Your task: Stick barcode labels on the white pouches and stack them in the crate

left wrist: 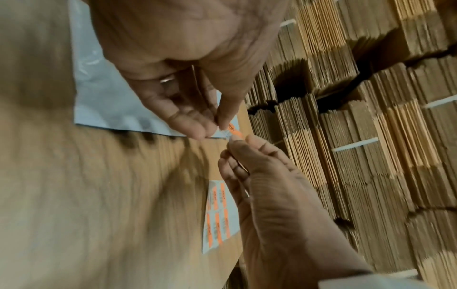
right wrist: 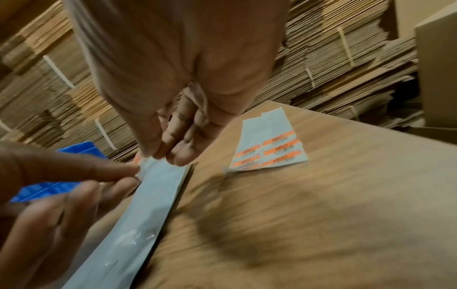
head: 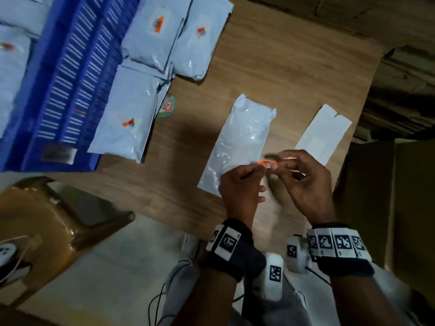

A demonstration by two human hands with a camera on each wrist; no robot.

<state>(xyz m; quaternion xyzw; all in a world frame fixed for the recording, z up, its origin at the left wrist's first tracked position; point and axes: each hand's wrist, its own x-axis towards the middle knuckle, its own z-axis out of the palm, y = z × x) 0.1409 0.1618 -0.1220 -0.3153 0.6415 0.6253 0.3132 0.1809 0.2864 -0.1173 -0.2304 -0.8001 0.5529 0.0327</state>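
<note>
Partway through. Both hands raised just above the near end of a bare pouch (head: 237,147) lying flat on the table (head: 270,67). Left hand (head: 240,187) pinching one end of a small orange-and-white label (head: 267,164) with thumb and forefinger; right hand (head: 306,182) pinching the other end, remaining fingers loosely curled. Label not yet touching the pouch, as far as the head view shows; motion blur hides whether any backing clings to it.

Done so far: three labelled pouches (head: 127,118) lying on the table beside the crate (head: 77,74), each bearing an orange mark, none of them stacked yet. More white pouches visible at far left, seemingly inside the crate (head: 11,67), one with an orange mark.

Left to do: press this label down, then move the loose pouches into the crate. Label sheet (right wrist: 269,148) lying right of the pouch, several orange labels remaining on it, so supply not the limit. Total pouch count impossible to tell.
</note>
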